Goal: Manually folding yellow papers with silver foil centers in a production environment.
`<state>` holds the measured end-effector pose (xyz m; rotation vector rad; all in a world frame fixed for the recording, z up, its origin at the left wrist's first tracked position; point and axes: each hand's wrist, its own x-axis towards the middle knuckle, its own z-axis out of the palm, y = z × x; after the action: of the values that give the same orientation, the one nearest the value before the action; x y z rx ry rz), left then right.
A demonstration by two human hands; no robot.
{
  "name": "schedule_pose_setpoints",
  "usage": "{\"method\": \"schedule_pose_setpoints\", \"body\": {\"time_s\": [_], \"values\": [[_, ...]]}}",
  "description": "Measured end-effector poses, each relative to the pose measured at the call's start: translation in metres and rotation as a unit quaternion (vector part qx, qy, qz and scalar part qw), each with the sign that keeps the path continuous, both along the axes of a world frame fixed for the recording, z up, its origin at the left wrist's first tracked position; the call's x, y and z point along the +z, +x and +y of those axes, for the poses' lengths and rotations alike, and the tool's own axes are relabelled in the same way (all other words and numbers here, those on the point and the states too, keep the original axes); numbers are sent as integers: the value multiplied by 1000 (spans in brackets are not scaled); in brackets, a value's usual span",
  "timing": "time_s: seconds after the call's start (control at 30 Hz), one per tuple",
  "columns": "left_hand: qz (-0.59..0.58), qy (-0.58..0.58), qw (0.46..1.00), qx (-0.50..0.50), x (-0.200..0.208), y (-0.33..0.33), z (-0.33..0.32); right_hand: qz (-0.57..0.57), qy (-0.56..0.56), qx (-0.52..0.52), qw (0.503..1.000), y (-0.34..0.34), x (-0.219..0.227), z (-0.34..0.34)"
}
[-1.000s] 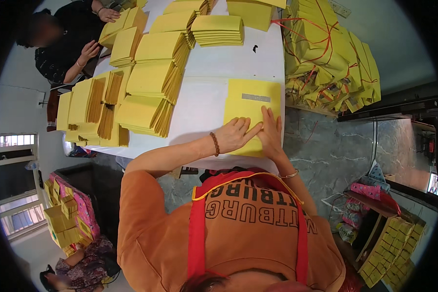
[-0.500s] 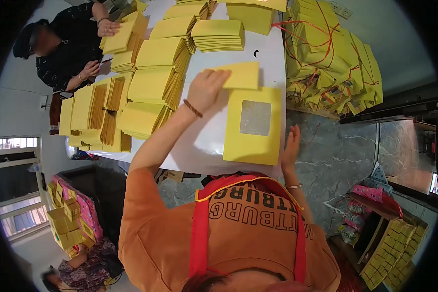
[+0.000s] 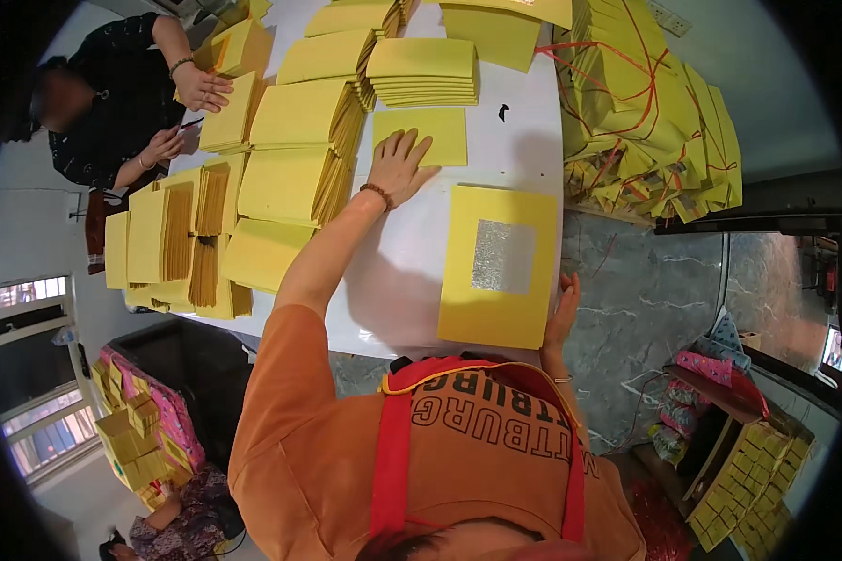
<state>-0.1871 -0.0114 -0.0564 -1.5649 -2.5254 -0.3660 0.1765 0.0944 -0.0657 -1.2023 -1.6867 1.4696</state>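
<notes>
My left hand (image 3: 402, 168) lies with spread fingers on a folded yellow paper (image 3: 447, 140), which rests on the white table (image 3: 393, 271). At the table's right edge, my right hand (image 3: 561, 318) has its fingers stretched out beside a flat yellow sheet (image 3: 460, 290). That sheet carries a silver square (image 3: 503, 256) near its middle. Just beyond the folded paper stands a neat stack of folded yellow papers (image 3: 423, 70). To the left of my forearm run rows of similar folded stacks (image 3: 285, 173).
Across the table's left side, a co-worker (image 3: 112, 103) handles yellow stacks. Yellow bundles tied with red cord (image 3: 617, 84) stand beyond the right edge. A small black scrap (image 3: 503, 113) lies on the table. More yellow bundles (image 3: 748, 486) sit at lower right; another person (image 3: 182, 519) is at lower left.
My left hand has moved left and set the folded paper flat on the table, its fingers now spread on it. My right hand stays beside the silver-square sheet.
</notes>
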Motion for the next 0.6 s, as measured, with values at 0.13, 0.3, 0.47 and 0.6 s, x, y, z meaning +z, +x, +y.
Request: {"method": "schedule_pose_setpoints", "body": {"time_s": [0.13, 0.3, 0.47, 0.6], "values": [[-14, 5, 1000, 18, -10, -2, 0, -12, 19, -12, 1000, 1, -1, -2], [-10, -3, 1000, 16, -7, -2, 5, 9, 22, -29, 999, 2, -5, 0], [12, -1, 1000, 17, -13, -6, 0, -13, 73, -12, 997, -6, 4, 0], [-28, -38, 999, -9, 14, -7, 7, 42, 42, -16, 998, -3, 3, -2]]}}
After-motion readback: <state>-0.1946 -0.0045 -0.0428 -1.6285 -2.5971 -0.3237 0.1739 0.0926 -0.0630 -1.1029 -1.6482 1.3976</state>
